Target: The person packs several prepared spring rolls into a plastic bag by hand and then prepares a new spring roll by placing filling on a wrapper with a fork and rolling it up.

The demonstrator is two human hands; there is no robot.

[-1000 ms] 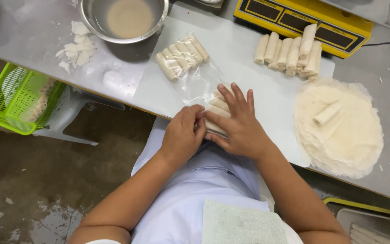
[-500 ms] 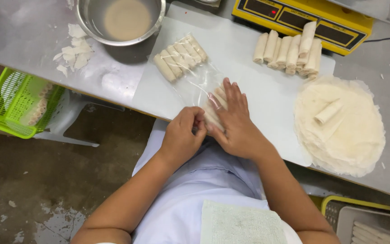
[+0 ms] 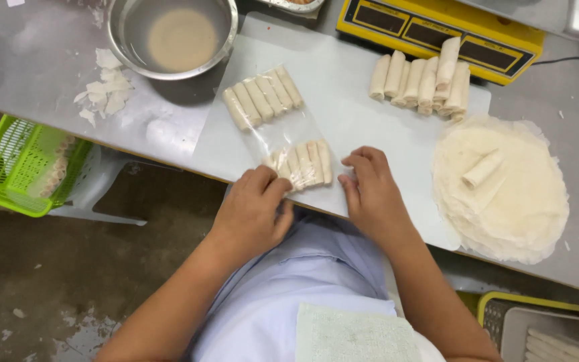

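L hand (image 3: 252, 213) sits at the near end of a clear plastic bag (image 3: 283, 137) of spring rolls, fingers curled w/ tips pinching the bag's near left corner, right at the lower row of rolls (image 3: 303, 164); it's gripping the plastic, tho whether a roll is caught under the tips too, can't tell. R hand (image 3: 372, 194) lies just right of that same row, fingers bent & loosely together, tips pressed on the white cutting board (image 3: 363, 107) beside the bag edge, holding nothing as far as shows. Just past the L fingertips the bag runs away at a slant to the upper row of rolls (image 3: 263, 97), five or so side by side, sealed in the far end. Further beyond those, well off the L fingers, a steel bowl (image 3: 172, 35) w/ pale liquid, & left of it torn wrapper scraps (image 3: 105, 87) on the steel table (image 3: 28, 60). Beyond the R fingers, well apart, a loose pile of unbagged spring rolls (image 3: 423, 77) lies at the board's far edge, touching a yellow scale (image 3: 437, 30) behind. To the right of the R hand, near but apart, a round stack of wrappers (image 3: 524, 201) w/ one rolled piece (image 3: 482, 169) on top. Left of the L wrist, below table level, a green basket (image 3: 15, 167).
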